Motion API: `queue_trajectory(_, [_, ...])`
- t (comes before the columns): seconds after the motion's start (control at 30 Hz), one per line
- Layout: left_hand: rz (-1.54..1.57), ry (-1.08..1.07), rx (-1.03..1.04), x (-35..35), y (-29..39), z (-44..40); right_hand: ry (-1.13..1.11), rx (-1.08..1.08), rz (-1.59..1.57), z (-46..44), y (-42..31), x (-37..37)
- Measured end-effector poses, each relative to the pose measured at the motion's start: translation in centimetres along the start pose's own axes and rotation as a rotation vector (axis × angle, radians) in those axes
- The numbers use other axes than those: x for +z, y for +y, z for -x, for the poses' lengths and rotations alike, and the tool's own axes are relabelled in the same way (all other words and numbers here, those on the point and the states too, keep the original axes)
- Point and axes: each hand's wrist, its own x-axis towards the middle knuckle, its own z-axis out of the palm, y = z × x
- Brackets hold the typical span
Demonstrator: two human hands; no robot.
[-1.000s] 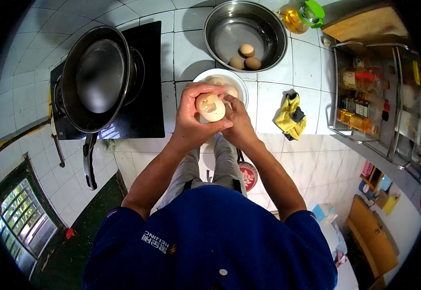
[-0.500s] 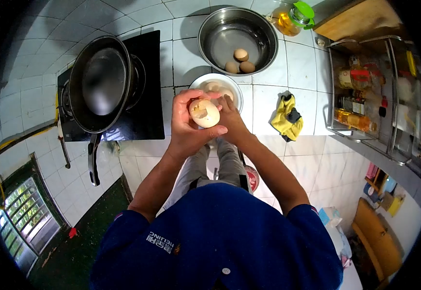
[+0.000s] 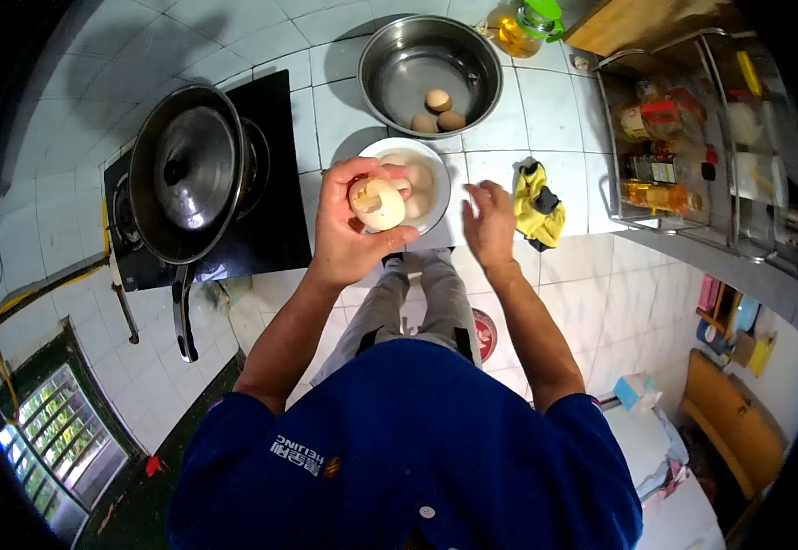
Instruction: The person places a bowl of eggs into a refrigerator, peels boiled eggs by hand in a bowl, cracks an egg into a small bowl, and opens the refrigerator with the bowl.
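My left hand [image 3: 339, 229] grips an egg [image 3: 382, 209] whose pale shell has a jagged broken patch on its upper side. The thumb presses from below and the fingers curl over the top. Just beyond the egg, a white bowl [image 3: 441, 203] holds several eggs, partly hidden by the hand. My right hand [image 3: 491, 225] hovers at the counter's front edge, right of the bowl, its fingers apart and slightly bent, holding nothing. Nearest it on the right is a crumpled yellow-and-black cloth [image 3: 537, 209].
Behind the bowl stands a metal basin [image 3: 388, 96] with three brown eggs [image 3: 437, 100]. A lidded black pan [image 3: 231, 183] sits on the stove [image 3: 284, 183] at left, its handle jutting forward. A green-topped jar [image 3: 520, 38] and a bottle rack [image 3: 633, 220] are on the right.
My right hand has left the bowl and moved right, toward the cloth. More eggs in the bowl now show. The left hand still holds the broken-shelled egg.
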Motion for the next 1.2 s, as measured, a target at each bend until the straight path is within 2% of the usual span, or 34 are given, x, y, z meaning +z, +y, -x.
queue_trajectory(0.1, [-0.05, 0.015, -0.041, 0.1, -0.6, -0.3, 0.072, 0.162, 0.368, 0.4, 4.6, -1.4])
queue_trajectory(0.17, [-0.035, 0.022, -0.029, 0.4, -1.4, -0.5, -0.057, 0.337, 0.41, 0.4, 7.7, -1.6])
queue_trajectory(0.3, [-0.043, 0.071, -0.058, 2.4, -2.2, -1.6, -0.187, 0.272, 0.448, -0.3, 12.8, -0.7])
queue_trajectory(0.4, [-0.144, 0.104, -0.084, 4.9, -2.7, -2.3, -0.19, 0.28, 0.308, -1.2, 14.7, -1.7])
queue_trajectory(0.47, [-0.124, 0.101, -0.144, 6.7, -3.2, -2.9, -0.08, 0.308, -0.27, -1.9, 15.0, -2.5])
queue_trajectory(0.5, [-0.095, 0.096, -0.207, 7.8, -3.3, -3.2, -0.047, 0.453, -0.699, -1.8, 14.6, -2.4])
queue_trajectory(0.57, [-0.095, 0.087, -0.186, 10.2, -3.6, -4.0, -0.231, 0.665, -1.137, -2.6, 11.2, -5.6])
queue_trajectory(0.63, [0.03, 0.05, -0.19, 12.2, -4.2, -4.3, -0.335, 0.716, -1.577, -2.3, 9.7, -6.8])
queue_trajectory(0.7, [0.066, 0.001, -0.23, 13.8, -4.4, -4.8, -0.392, 0.78, -1.874, -2.6, 7.3, -8.4])
queue_trajectory(0.83, [0.151, -0.107, -0.339, 15.4, -4.7, -4.9, -0.464, 0.894, -2.078, -3.9, 4.1, -10.7])
queue_trajectory(0.87, [0.1, -0.115, -0.315, 15.4, -4.8, -4.9, -0.454, 0.895, -2.078, -4.1, 4.1, -11.1])
queue_trajectory(0.93, [0.064, -0.136, -0.274, 15.1, -4.9, -5.0, -0.48, 0.746, -2.031, -4.5, 4.3, -11.5])
queue_trajectory(1.0, [0.05, -0.155, -0.284, 14.7, -4.9, -4.9, -0.456, 0.734, -1.96, -4.6, 4.5, -11.5])
queue_trajectory(1.1, [0.023, -0.181, -0.279, 14.0, -5.4, -4.9, -0.322, 0.698, -1.776, -4.2, 5.4, -9.7])
queue_trajectory(1.17, [0.012, -0.189, -0.271, 13.5, -5.3, -4.3, -0.232, 0.75, -1.573, -4.3, 5.4, -8.0])
queue_trajectory(1.2, [0.013, -0.183, -0.264, 13.2, -5.2, -4.1, -0.246, 0.609, -1.316, -4.0, 6.6, -5.9])
